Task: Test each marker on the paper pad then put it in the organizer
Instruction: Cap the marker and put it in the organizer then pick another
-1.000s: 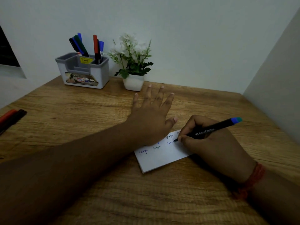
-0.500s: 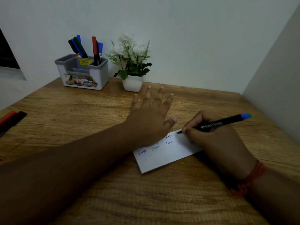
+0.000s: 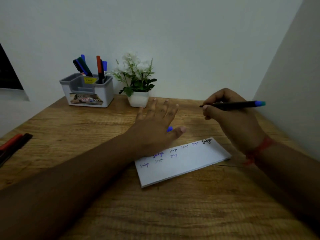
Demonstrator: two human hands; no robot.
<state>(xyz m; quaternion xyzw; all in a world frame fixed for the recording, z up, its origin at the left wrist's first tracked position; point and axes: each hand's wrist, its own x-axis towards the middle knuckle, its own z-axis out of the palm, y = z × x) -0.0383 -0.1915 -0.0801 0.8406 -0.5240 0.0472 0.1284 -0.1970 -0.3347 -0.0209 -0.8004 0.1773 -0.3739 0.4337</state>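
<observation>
While the right hand [image 3: 230,116] pinches the marker [image 3: 232,105] aloft —
Pad: paper pad [image 3: 181,163] below it, "Satya" repeated.
Left hand [image 3: 155,129]: spread flat — touching the pad's far-left edge.

Left hand [image 3: 155,125]: flat, fingers spread, palm down; right hand [image 3: 230,116]: raised, fingers curled, pinching a marker [image 3: 235,104], red thread on wrist.

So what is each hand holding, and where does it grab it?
The right hand pinches the black marker with a blue end near its tip. The left hand, flat beside the white paper pad, holds nothing.
</observation>
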